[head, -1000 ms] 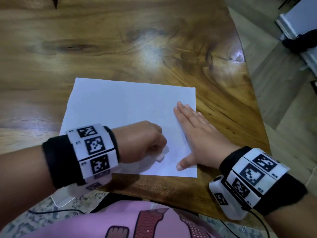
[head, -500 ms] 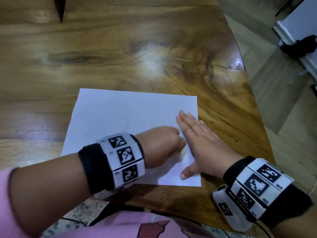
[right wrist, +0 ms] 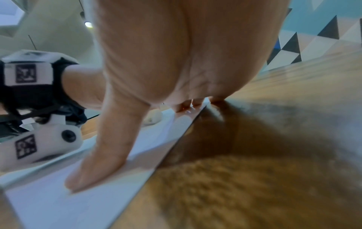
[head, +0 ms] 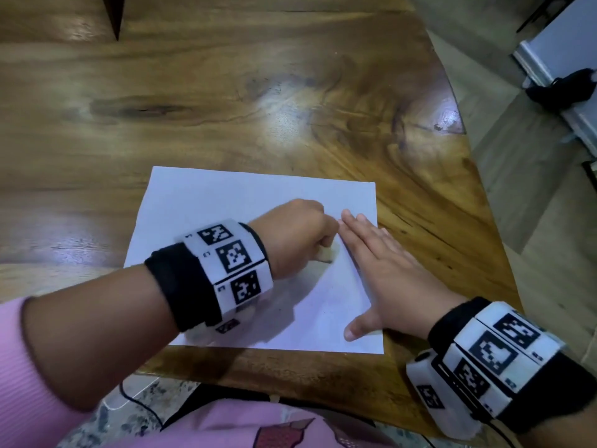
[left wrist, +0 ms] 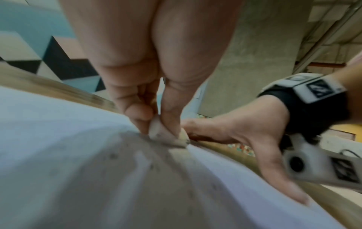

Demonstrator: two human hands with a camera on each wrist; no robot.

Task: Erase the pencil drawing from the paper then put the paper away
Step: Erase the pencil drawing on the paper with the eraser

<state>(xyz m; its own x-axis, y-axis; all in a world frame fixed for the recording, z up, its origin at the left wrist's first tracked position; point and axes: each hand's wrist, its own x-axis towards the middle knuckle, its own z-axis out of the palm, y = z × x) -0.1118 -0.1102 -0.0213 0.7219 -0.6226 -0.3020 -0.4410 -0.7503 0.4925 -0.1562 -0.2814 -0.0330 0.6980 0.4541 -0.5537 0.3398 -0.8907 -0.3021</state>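
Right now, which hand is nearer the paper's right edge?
Right. The right hand lies flat across the right edge of the paper, pressing it down. The left hand pinches the eraser further in on the sheet.

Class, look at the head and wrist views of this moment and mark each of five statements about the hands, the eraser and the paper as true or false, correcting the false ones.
1. The left hand pinches an eraser against the paper. True.
2. The right hand is curled into a fist. False: it lies flat with straight fingers.
3. The right hand presses near the paper's right edge. True.
4. The paper is lifted off the table. False: it lies flat on the wood.
5. The eraser is clean white. False: it carries dark smudges.
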